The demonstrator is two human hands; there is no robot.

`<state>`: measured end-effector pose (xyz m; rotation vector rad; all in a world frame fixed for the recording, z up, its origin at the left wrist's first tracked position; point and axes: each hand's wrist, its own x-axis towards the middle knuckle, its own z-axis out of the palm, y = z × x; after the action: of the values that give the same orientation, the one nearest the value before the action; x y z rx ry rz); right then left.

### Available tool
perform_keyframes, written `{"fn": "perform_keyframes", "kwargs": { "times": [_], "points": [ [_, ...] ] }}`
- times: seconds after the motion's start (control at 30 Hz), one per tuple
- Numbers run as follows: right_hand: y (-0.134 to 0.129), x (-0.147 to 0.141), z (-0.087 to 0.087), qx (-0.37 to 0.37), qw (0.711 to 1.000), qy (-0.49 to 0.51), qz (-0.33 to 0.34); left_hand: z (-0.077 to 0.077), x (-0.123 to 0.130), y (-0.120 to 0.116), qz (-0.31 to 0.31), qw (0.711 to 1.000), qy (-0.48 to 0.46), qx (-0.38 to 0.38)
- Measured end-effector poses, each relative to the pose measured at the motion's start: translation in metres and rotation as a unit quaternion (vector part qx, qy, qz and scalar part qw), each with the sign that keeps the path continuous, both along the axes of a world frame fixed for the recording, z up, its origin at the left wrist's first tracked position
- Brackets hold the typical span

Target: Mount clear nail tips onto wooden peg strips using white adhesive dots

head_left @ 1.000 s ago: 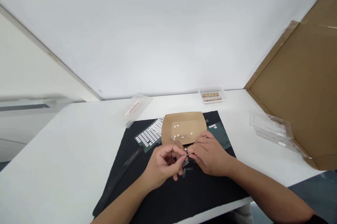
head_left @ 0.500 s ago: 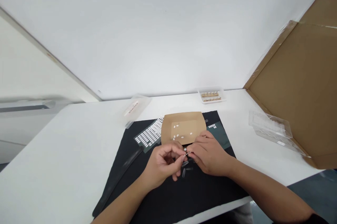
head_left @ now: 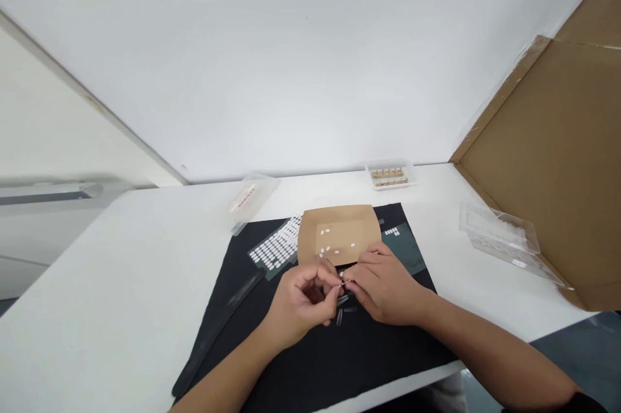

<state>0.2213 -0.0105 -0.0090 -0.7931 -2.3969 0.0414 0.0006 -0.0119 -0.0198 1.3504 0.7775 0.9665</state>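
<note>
My left hand (head_left: 305,296) and my right hand (head_left: 385,287) meet over the black mat (head_left: 301,371). Between their fingertips is a small, thin, shiny metal piece (head_left: 346,282), pinched from both sides; its exact kind is too small to make out. Just under the fingers lie several clear nail tips (head_left: 339,317), partly covered by the hands. Behind the hands sits a brown paper tray (head_left: 310,222) with several small white oval stickers (head_left: 352,245) scattered in it.
A sheet of white oval stickers (head_left: 276,251) lies left of the tray, a dark green sheet (head_left: 410,251) to its right. Farther back stand a clear box with wooden racks (head_left: 391,175) and a translucent lid (head_left: 250,199). Another clear box (head_left: 499,232) is right, beside cardboard (head_left: 548,160).
Both hands keep their pinch on the small metal piece. The left hand's lower fingers have curled in slightly; otherwise the view has only shifted a little.
</note>
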Motion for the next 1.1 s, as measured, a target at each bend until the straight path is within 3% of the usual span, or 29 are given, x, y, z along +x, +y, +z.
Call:
{"fn": "perform_keyframes", "kwargs": {
  "times": [0.5, 0.93, 1.1],
  "points": [
    [-0.002, -0.002, 0.001, -0.011, 1.0, 0.01, 0.007, 0.009, 0.004, 0.003, 0.059, 0.974, 0.09, 0.198],
    [-0.003, -0.004, 0.001, -0.043, 0.999, 0.026, 0.008, 0.01, 0.004, 0.001, 0.074, 0.966, 0.117, 0.217],
    [-0.004, -0.004, 0.004, -0.034, 0.999, 0.032, -0.005, 0.011, 0.006, 0.0, 0.089, 0.977, 0.093, 0.168]
  ]
}}
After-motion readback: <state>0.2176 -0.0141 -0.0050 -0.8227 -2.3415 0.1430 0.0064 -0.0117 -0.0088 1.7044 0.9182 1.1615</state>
